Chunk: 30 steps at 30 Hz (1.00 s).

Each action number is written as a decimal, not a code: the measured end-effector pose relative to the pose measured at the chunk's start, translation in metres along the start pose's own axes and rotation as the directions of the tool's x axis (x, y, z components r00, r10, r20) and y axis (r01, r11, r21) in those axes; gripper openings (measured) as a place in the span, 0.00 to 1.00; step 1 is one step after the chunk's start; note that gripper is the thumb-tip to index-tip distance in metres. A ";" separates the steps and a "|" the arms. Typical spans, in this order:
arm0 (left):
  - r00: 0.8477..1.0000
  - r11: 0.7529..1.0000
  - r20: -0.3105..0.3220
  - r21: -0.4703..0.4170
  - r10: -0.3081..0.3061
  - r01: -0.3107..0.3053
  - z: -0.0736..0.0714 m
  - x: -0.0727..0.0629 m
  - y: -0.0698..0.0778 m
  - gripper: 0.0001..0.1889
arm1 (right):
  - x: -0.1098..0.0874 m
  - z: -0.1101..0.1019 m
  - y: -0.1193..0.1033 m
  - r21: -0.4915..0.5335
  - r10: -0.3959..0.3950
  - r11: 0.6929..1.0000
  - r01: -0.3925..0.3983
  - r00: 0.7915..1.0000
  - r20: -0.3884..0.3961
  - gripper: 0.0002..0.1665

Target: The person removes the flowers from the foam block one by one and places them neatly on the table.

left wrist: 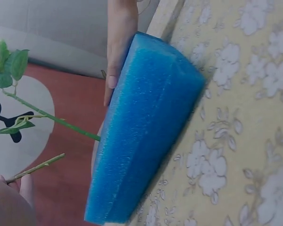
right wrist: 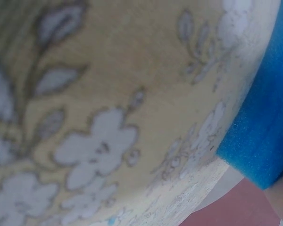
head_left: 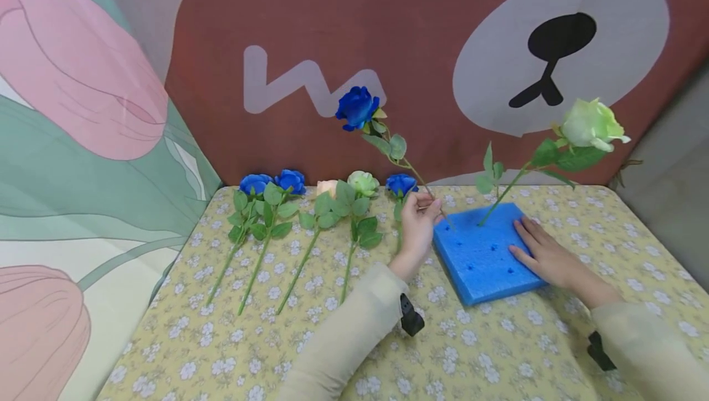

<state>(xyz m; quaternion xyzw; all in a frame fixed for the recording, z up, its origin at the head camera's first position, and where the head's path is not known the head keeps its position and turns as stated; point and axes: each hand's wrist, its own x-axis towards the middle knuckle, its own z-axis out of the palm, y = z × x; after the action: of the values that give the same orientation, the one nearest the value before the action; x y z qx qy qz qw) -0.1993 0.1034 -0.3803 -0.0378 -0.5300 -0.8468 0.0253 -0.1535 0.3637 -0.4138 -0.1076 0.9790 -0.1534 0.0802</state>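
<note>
My left hand (head_left: 416,229) pinches the stem of a blue rose (head_left: 356,109), whose bloom leans up to the left. In the left wrist view the bare lower end of that stem (left wrist: 45,163) is apart from a blue foam block (left wrist: 141,108). Several small holes dot the top of the block. A pale green rose (head_left: 592,124) stands in it, tilted to the right. My right hand (head_left: 548,256) rests with extended fingers on the block's right edge. In the right wrist view only a corner of the foam (right wrist: 259,136) shows, with a sliver of hand.
Left of the block, several roses lie on the flowered tablecloth (head_left: 221,352): blue ones (head_left: 290,181), a peach one (head_left: 327,188) and a pale green one (head_left: 363,184). Behind the table rises a brown printed backdrop (head_left: 410,38); a flower-patterned cloth (head_left: 83,69) hangs at left.
</note>
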 end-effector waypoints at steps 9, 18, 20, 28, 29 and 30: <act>0.999 0.999 -0.010 -0.004 -0.045 0.045 -0.004 -0.001 -0.007 0.08 | 0.001 0.000 0.001 -0.002 0.005 1.000 -0.005 1.000 0.004 0.46; 0.995 0.996 -0.042 0.004 -0.092 0.092 -0.008 0.000 -0.012 0.08 | 0.002 0.001 0.004 -0.010 0.007 1.000 -0.007 1.000 0.002 0.46; 0.993 0.994 -0.033 -0.004 -0.112 0.111 -0.010 0.000 -0.013 0.09 | 0.002 0.001 0.004 -0.005 0.010 1.000 -0.010 1.000 0.002 0.46; 0.979 0.978 0.025 0.051 -0.203 0.202 -0.021 -0.005 -0.013 0.10 | 0.002 0.001 0.005 0.010 0.007 1.000 -0.007 1.000 -0.002 0.46; 0.978 0.977 0.031 0.061 -0.208 0.206 -0.022 -0.006 -0.013 0.10 | 0.001 0.001 0.005 0.014 0.006 1.000 -0.006 1.000 0.000 0.46; 0.976 0.975 0.035 0.068 -0.216 0.214 -0.023 -0.006 -0.013 0.10 | 0.001 0.001 0.006 0.017 0.006 1.000 -0.006 1.000 0.001 0.46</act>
<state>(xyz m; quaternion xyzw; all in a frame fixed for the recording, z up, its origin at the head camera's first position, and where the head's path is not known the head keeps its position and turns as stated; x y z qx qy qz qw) -0.1949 0.0880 -0.4024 0.0029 -0.5580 -0.8263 -0.0764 -0.1557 0.3684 -0.4163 -0.1040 0.9779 -0.1616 0.0819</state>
